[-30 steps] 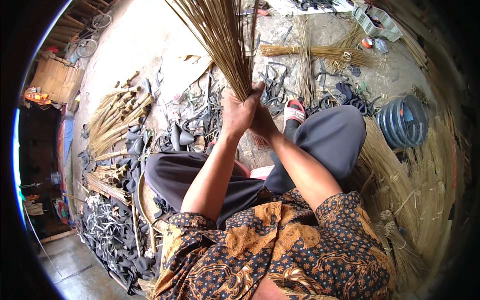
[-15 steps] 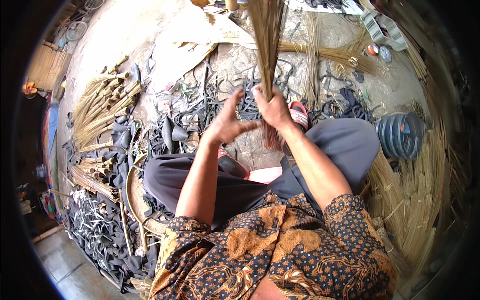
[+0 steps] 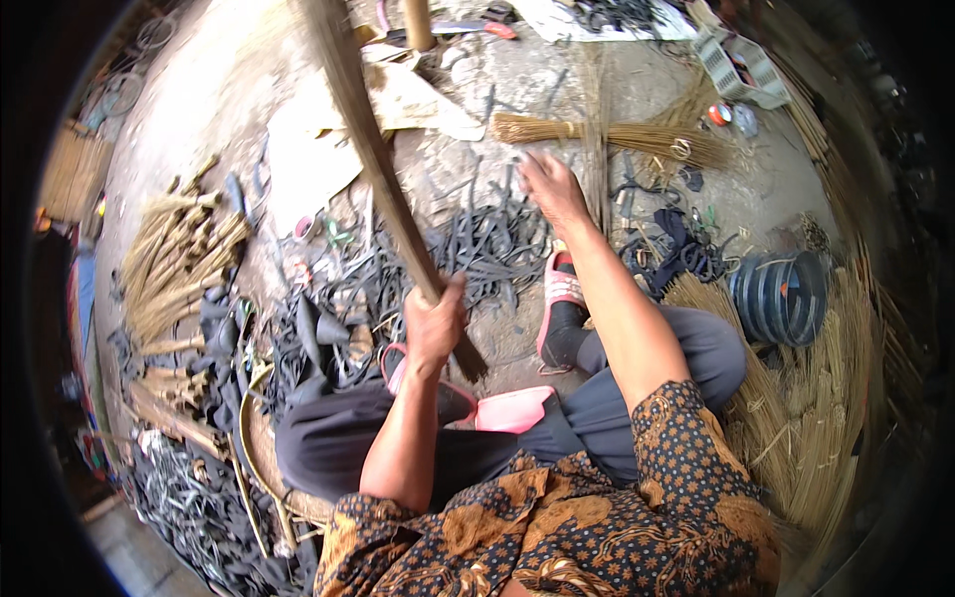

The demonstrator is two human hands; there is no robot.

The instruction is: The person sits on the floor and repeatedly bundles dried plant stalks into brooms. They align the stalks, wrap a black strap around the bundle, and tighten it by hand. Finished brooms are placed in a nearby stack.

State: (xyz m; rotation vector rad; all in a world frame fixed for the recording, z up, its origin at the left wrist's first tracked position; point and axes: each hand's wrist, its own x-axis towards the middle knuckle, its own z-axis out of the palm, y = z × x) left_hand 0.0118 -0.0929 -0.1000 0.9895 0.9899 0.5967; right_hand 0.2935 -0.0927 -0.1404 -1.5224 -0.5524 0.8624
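Observation:
My left hand [image 3: 435, 323] is wrapped round the lower part of a long bundle of thin brown broom sticks [image 3: 373, 164]. The bundle leans up and to the left, its top running out of the upper edge. Its dark lower end pokes out below my fist, above the floor between my feet. My right hand [image 3: 557, 196] is apart from the bundle, stretched forward with loosely bent, slightly blurred fingers and nothing visible in them. Just beyond it lies a tied bundle of sticks [image 3: 627, 137], crossed by loose upright-lying sticks [image 3: 596, 90].
Black rubber strips [image 3: 487, 249] litter the floor before my feet. Cut stick bundles [image 3: 184, 259] lie at left, near a round woven tray [image 3: 261, 428]. On the right are a dark blue coiled roll [image 3: 781, 297], more stick bundles [image 3: 816, 418] and a pale plastic basket [image 3: 746, 68].
My left hand has closed on the stick bundle and my right hand has let go of it. The bundle has swung left and tilted. My right hand has moved forward.

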